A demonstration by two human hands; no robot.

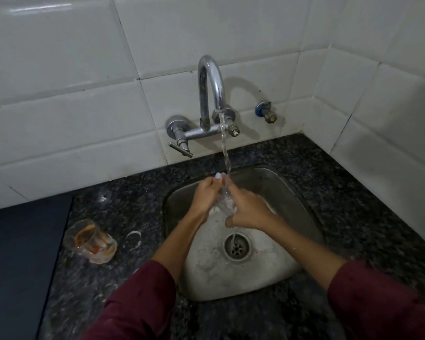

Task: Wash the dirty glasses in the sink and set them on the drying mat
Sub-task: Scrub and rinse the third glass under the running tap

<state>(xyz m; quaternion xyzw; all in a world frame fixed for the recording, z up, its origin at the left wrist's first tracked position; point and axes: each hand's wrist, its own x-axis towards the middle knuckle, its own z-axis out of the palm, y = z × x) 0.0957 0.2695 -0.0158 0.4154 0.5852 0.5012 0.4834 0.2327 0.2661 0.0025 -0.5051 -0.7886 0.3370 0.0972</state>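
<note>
Over the steel sink (287, 192), both hands hold a clear glass (225, 204) under the running water from the chrome tap (211, 82). My left hand (205, 195) grips its upper left side, with the fingertips at the rim. My right hand (249, 212) wraps the lower right side. The hands hide most of the glass. A dirty glass (91, 241) with orange-brown residue stands on the dark granite counter (123, 207) left of the sink. A dark mat (20, 253) covers the counter at the far left.
A clear ring-shaped rim (133, 240) lies on the counter between the dirty glass and the sink. The drain (237, 246) sits in the wet basin. White tiled walls enclose the back and right. A small valve (266, 111) projects from the wall right of the tap.
</note>
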